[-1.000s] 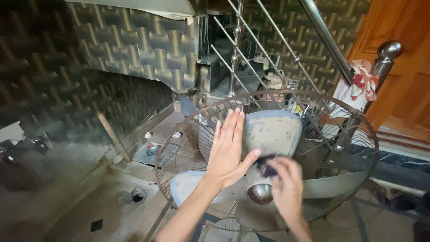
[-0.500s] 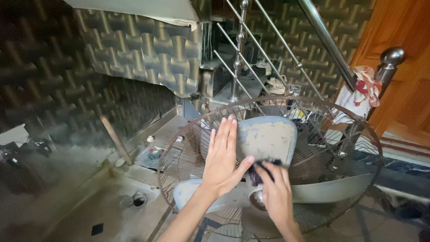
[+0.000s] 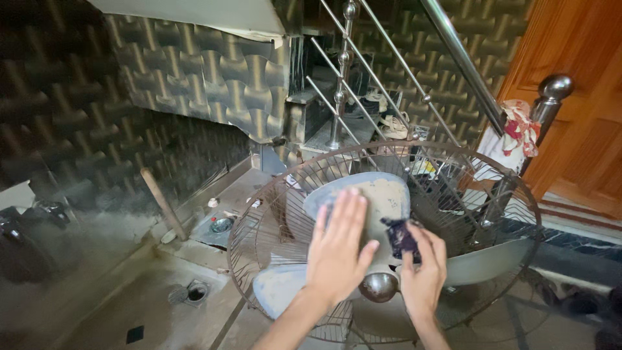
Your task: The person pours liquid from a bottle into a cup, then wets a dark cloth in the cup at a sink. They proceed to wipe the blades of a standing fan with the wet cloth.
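Note:
A large fan lies face up with its rusty wire guard (image 3: 259, 220) open at the front. Its pale, dirty blades spread from a shiny metal hub (image 3: 379, 285). My left hand (image 3: 338, 253) lies flat, fingers together, on the upper blade (image 3: 372, 194), steadying it. My right hand (image 3: 424, 272) presses a small dark cloth (image 3: 402, 236) against the same blade, just above the hub. Another blade (image 3: 476, 262) reaches right and a third (image 3: 275, 288) left.
Behind the fan, a steel stair railing (image 3: 453, 58) slopes up to a post (image 3: 547, 97) with a red-patterned rag (image 3: 515, 129). A wooden door (image 3: 583, 97) is at right. A wooden stick (image 3: 162, 204) leans on the patterned wall. A floor drain (image 3: 191, 291) sits at left.
My right hand has slid the dark cloth up the blade from the hub. My left hand has shifted slightly lower and right on the blade, and the blade has turned a little.

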